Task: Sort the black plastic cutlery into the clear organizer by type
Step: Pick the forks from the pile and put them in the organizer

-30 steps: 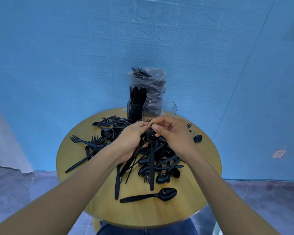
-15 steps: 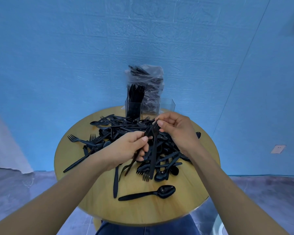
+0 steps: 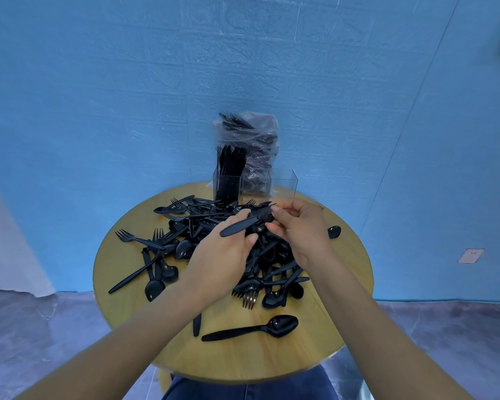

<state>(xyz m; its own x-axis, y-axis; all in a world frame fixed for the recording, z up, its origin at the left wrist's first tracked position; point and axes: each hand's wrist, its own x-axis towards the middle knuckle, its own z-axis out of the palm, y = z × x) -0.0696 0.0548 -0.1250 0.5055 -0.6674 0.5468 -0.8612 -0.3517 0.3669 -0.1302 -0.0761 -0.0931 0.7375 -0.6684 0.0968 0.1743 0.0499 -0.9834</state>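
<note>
Half a second ago the black piece hung nearly upright between the two hands; now it lies almost level above the heap, handle end pointing left, and both hands have lifted closer to the organizer. The left hand (image 3: pixel 223 255) has its fingers curled up around the handle of this held piece (image 3: pixel 244 223), thumb underneath. The right hand (image 3: pixel 298 226) pinches the far end between thumb and fingertips. Whether it is a fork or a knife I cannot say for sure, since the working end is half hidden by the fingers.

By my reading she is in the middle of one sort: a single piece has been pulled out of the pile (image 3: pixel 214 238) and is being turned or checked before it goes in. Next it needs to be stood on end and dropped into the matching compartment, which means lifting it over the rim at the back of the round wooden table (image 3: pixel 243 356).

The clear organizer (image 3: pixel 254 186) stands at the table's far edge, just beyond her hands. Its left compartment (image 3: pixel 226 183) is packed with upright black pieces. The right compartment (image 3: pixel 283 183) looks bare, though the clear walls make that hard to judge. What sits in the middle one I cannot tell, because a plastic bag (image 3: pixel 254 140) of more cutlery stands right behind it. Most of the pile remains loose on the table, and one spoon (image 3: pixel 254 327) lies apart near the front edge.
</note>
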